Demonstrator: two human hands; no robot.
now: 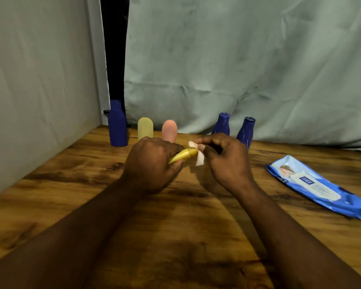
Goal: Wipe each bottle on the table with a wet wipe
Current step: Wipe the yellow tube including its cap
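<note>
One head-worn wide-angle camera looks forward and down, close over the wooden table, toward the cloth backdrop.

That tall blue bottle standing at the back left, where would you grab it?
Probably around the tall blue bottle at its straight body, just below the narrowing neck, coming from the front. It stands upright, with the wall close on its left and the pale yellow bottle close on its right, so the near side looks most open.
</note>
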